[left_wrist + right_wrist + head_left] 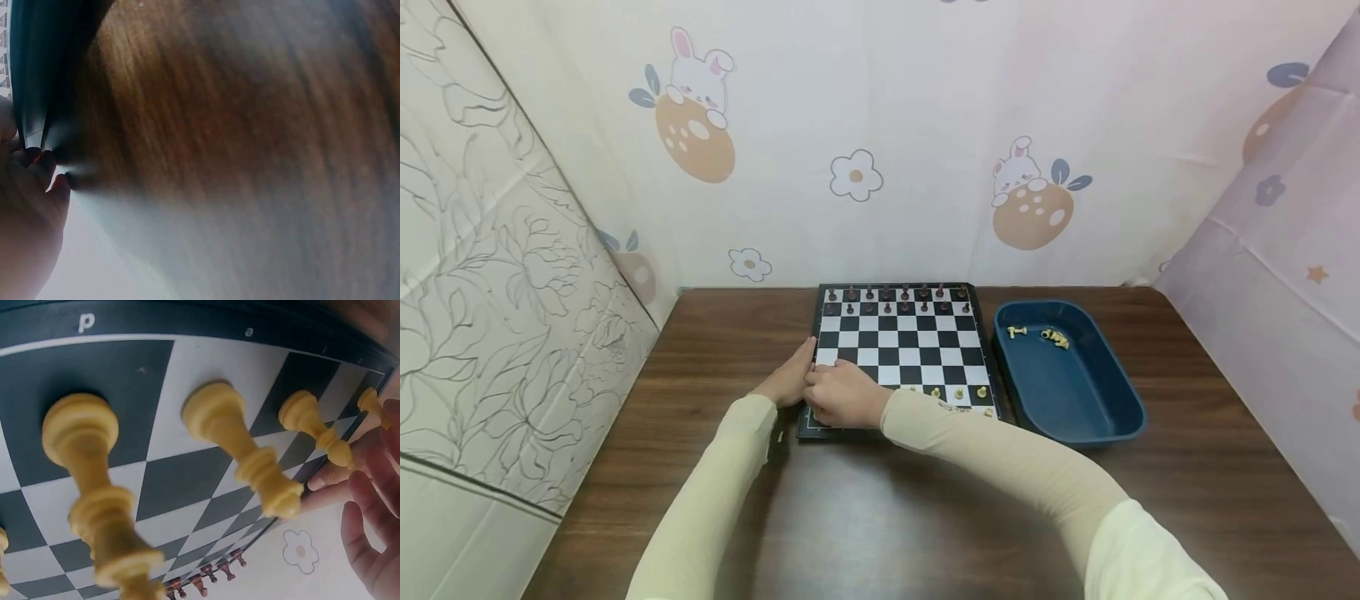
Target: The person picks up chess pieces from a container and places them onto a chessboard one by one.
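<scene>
While my left hand (786, 381) lies nearly straight along the edge of the chessboard (908, 337), my bent right grip (844, 396), pinching or not I can't tell, is at the yellow chess piece (369, 400) in the near left corner and should nudge it gently to mid-square.

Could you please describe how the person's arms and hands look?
Long, plain, pale cream fabric sleeves reach both wrists; the right sleeve meets whiter fabric higher up. The left hand and right hand are ungloved.
</scene>
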